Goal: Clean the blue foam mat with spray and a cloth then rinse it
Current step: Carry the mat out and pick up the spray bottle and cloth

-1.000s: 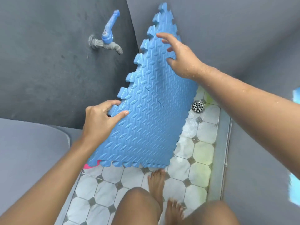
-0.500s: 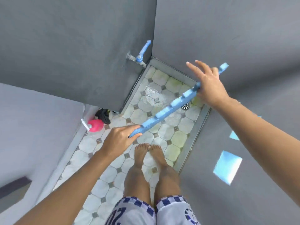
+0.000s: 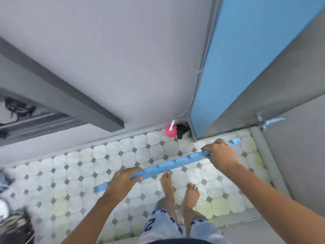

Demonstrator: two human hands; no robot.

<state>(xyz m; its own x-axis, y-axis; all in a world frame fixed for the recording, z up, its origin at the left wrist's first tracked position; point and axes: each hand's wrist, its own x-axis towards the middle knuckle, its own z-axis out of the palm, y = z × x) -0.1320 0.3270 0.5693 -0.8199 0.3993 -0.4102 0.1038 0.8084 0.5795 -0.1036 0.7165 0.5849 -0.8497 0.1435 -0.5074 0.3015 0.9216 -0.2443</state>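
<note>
Both hands, left hand (image 3: 123, 180) and right hand (image 3: 220, 155), grip the blue foam mat (image 3: 168, 167) edge-on above the tiled floor (image 3: 123, 155); rinsing looks done, likely carried off next.

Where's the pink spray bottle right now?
The pink spray bottle stands on the tiled floor against the wall, beside a black cloth, near the blue door.

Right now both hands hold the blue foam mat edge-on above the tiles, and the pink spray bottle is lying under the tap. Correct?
Not quite. The head view shows the pink spray bottle standing by the wall corner next to a black cloth, well away from the tap. The rest holds: the left hand and right hand grip the blue foam mat edge-on above the tiled floor.
</note>
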